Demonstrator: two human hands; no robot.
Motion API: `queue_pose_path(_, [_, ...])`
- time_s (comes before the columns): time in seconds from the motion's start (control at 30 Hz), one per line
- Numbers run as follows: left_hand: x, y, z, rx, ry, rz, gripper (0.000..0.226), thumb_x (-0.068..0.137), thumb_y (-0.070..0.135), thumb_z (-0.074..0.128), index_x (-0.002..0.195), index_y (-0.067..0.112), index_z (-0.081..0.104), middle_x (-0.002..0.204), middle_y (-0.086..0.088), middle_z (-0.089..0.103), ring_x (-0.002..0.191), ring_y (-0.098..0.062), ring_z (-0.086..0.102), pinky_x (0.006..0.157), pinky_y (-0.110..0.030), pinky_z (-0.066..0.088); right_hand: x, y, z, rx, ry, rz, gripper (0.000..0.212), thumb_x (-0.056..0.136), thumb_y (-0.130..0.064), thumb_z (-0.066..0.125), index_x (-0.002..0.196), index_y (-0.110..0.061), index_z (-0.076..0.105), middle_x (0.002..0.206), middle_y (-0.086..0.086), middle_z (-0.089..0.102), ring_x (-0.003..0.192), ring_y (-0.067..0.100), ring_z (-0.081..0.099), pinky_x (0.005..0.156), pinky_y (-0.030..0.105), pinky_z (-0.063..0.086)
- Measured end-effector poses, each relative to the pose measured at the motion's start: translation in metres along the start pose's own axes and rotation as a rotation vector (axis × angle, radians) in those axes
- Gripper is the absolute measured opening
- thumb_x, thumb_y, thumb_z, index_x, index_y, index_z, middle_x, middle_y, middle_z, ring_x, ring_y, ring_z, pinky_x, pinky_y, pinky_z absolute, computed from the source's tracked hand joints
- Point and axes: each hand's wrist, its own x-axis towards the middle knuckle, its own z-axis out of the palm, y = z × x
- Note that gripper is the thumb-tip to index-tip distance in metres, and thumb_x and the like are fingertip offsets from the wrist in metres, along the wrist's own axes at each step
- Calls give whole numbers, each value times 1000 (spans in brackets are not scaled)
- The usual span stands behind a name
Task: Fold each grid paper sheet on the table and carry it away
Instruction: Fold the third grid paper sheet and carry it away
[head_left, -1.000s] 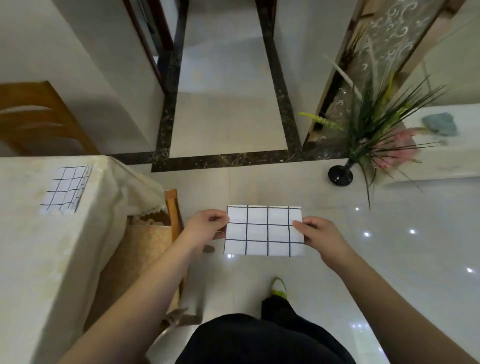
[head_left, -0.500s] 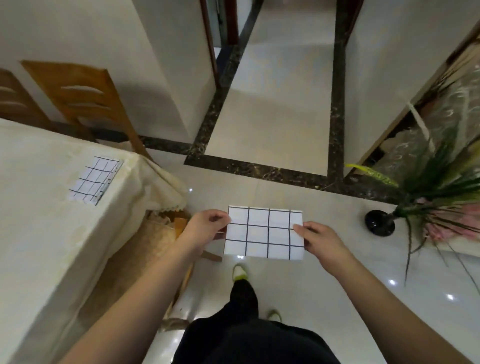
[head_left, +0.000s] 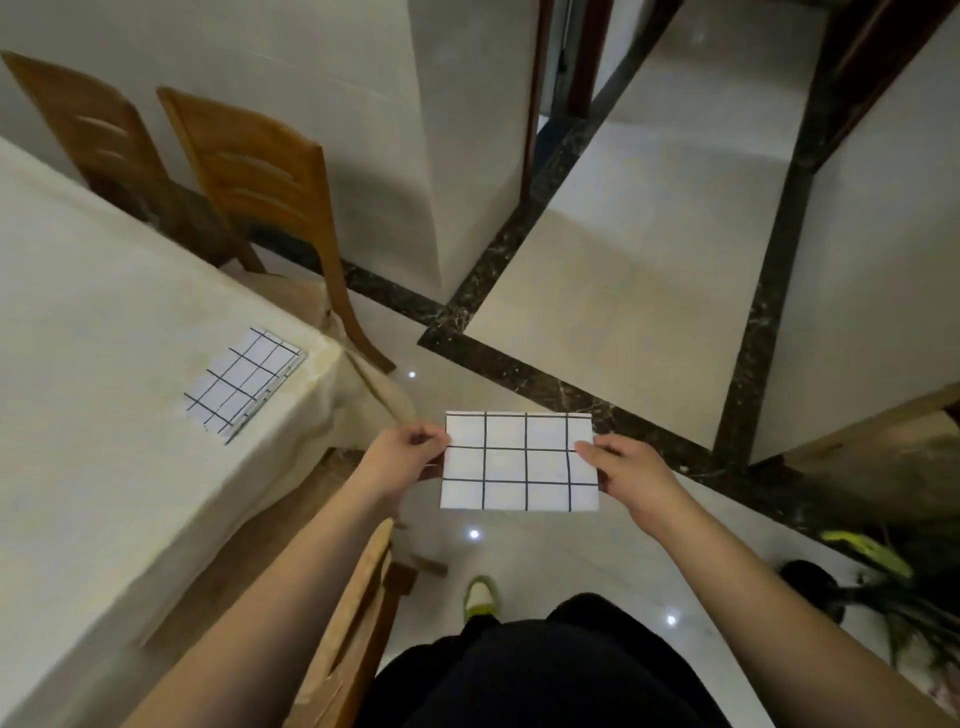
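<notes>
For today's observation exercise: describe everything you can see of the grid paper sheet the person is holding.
The held grid paper sheet is white paper ruled with black lines into rectangular cells. It looks flat and roughly level, carried above the glossy floor, away from the table. The left hand pinches its left edge and the right hand pinches its right edge. Nothing else touches it.

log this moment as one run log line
phase: carrying | left hand: pinches sheet left edge | right hand: pinches right edge | sheet: over floor | second sheet: on table corner
</notes>
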Motion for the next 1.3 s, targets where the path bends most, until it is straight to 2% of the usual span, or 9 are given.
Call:
queue_pose_path(0.1, [14,14,-7,-103,20,8,12,94,14,61,90,9,71,84,-8,73,78,-18,70,74,-30,55,30,-20,9,-19,-61,13,14,86,-25,71,88,-12,73,92,11,75,84,21,72,68,26,56])
queue_pose_path(0.23, [32,27,-14,-156,99,1,14,95,11,58,98,1,69,87,-10,73,72,-14,70,62,-20,54,76,-46,22,-26,-155,38,14,86,-23,71,92,-10,73,94,10,75,86,22,72,73,30,56])
queue_pose_path(0.4, [62,48,-14,-188,248,-51,11,95,10,58,91,5,67,74,-5,70,56,-8,66,48,-18,49,139,-77,37,-109,-250,40,15,85,-23,72,93,-10,71,97,12,74,90,24,70,84,37,56])
queue_pose_path(0.5, [76,61,-10,-237,320,-64,9,95,10,57,95,3,63,74,-6,65,51,-5,61,43,-16,45,175,-102,44,-141,-347,44,14,87,-18,70,93,-6,69,95,15,72,83,22,67,79,35,55])
queue_pose_path(0.63, [89,76,-5,-259,401,-82,10,96,10,55,99,3,62,83,-10,61,58,-9,60,51,-18,48,208,-138,53,-199,-461,35,12,89,-17,67,93,-6,69,86,8,74,75,17,70,66,28,55])
queue_pose_path(0.8, [93,82,-9,-348,546,-114,8,97,12,54,94,9,60,78,-5,60,54,-7,58,52,-19,48,236,-164,79,-295,-593,46,16,90,-19,66,99,-6,69,91,9,75,83,22,73,67,30,58])
queue_pose_path(0.93, [91,70,-25,-406,637,-146,18,96,17,55,104,3,62,89,-10,62,77,-21,59,70,-34,48,245,-170,116,-343,-677,86,16,91,-22,64,100,-10,69,91,7,75,82,18,73,64,27,56])
queue_pose_path(1.07, [85,50,-48,-439,727,-148,17,95,20,59,102,6,64,94,-11,67,84,-26,64,78,-41,54,251,-175,158,-421,-776,110,17,91,-23,64,100,-10,69,90,6,76,80,17,73,61,24,57])
queue_pose_path(1.3, [88,16,-96,-619,871,-144,9,88,20,69,89,11,71,70,4,69,67,-12,66,60,-24,53,260,-178,238,-569,-870,91,17,91,-25,65,96,-10,71,86,5,76,75,14,73,59,21,55])
